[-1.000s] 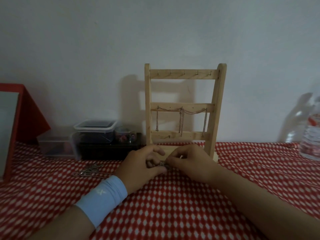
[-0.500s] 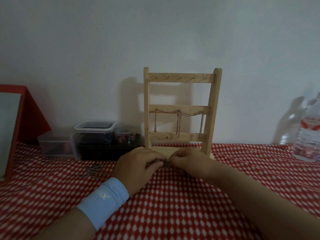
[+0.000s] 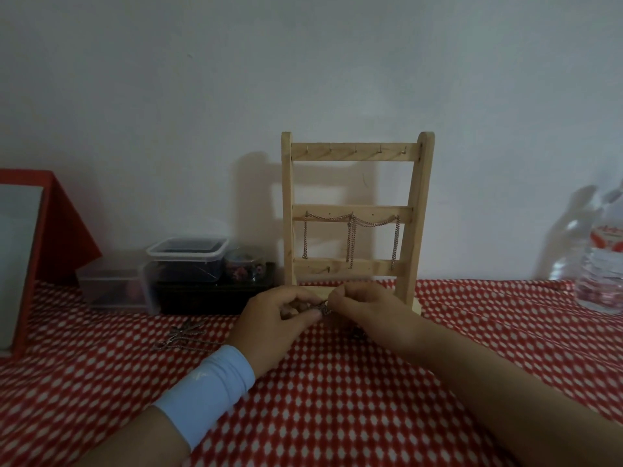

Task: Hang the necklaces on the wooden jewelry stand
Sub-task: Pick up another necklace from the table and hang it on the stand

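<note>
Hands meet low in the centre of the head camera's view, just in front of the foot of a wooden stand (image 3: pixel 354 153). It stands upright against a pale wall on a red tablecloth (image 3: pixel 472 332) with white dots. The left hand (image 3: pixel 276 318), with a light blue wristband (image 3: pixel 209 389) on its wrist, and the right hand (image 3: pixel 367 308) both have their fingers curled. Their fingertips pinch a small bunched necklace (image 3: pixel 322 309) between them, close above the cloth.

The stand has three cross rails with small hooks. Silver chains (image 3: pixel 352 227) already hang from the middle rail, draped from hook to hook, with ends dangling down to the lowest rail. The top rail's hooks are bare.

The step in hand looks like untangling or opening out the necklace before hanging it. The next move probably calls for finding a loop or the clasp and drawing the chain out. It would then be lifted to a free hook without knocking the chains already hung.

More jewellery (image 3: pixel 183 335) lies on the cloth to the left, well apart from the hands. Behind it sit clear plastic boxes (image 3: pixel 187 257). A red-framed panel (image 3: pixel 57 224) is cut off at the left edge, and a plastic bottle (image 3: pixel 603 264) at the right edge.

The light is dim. Fingers hide most of the necklace, so whether it is knotted or its clasp is open cannot be told. How many separate chains hang on the middle rail is unclear. The hands cover part of the stand's base.
</note>
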Motion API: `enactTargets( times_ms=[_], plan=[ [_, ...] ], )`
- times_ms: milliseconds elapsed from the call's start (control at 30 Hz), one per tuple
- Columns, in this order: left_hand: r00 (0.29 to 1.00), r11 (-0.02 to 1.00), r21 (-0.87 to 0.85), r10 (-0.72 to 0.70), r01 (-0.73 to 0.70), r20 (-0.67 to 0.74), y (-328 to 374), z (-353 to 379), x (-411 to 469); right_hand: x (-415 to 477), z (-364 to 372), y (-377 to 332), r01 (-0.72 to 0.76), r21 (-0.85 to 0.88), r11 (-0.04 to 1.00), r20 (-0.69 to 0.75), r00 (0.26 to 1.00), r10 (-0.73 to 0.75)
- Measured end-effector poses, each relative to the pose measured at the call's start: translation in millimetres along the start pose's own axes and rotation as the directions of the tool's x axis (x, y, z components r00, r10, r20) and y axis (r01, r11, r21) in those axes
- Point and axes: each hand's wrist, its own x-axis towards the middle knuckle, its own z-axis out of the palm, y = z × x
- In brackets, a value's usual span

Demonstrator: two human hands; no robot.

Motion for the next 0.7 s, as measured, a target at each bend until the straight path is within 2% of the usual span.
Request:
enactTargets(
  times_ms=[200,300,400,500,600,700],
  plan=[
    [0.996,0.998,0.031,0.044,-0.046,0.08,-5.4,-6.6,2.3,-4.1,-0.7,-1.2,0.033,0.042,0.999,0.113,0.993,-0.038],
    [0.992,0.999,-0.005,0.049,-0.048,0.119,-3.5,-4.1,-0.7,-2.9,0.3,1.2,0.028,0.051,0.998,0.081,0.996,-0.032],
    [0.993,0.997,0.011,0.08,-0.082,0.087,-2.1,-3.3,-1.1,-2.1,-0.3,2.2,0.066,0.063,0.996,0.043,0.997,-0.069],
    [0.991,0.991,0.066,0.109,-0.114,0.071,-0.3,-7.3,-0.4,-1.1,-2.8,3.9,0.054,0.126,0.991,0.054,0.997,-0.061],
    [0.991,0.994,0.029,0.101,-0.103,0.088,1.8,-7.3,-2.7,0.1,-4.4,6.7,0.028,0.212,0.977,0.085,0.995,-0.047],
    [0.994,0.998,0.001,0.061,-0.062,0.085,3.1,-3.9,-3.9,1.6,-5.4,8.6,0.008,0.313,0.95,0.054,0.998,-0.026]
  ],
)
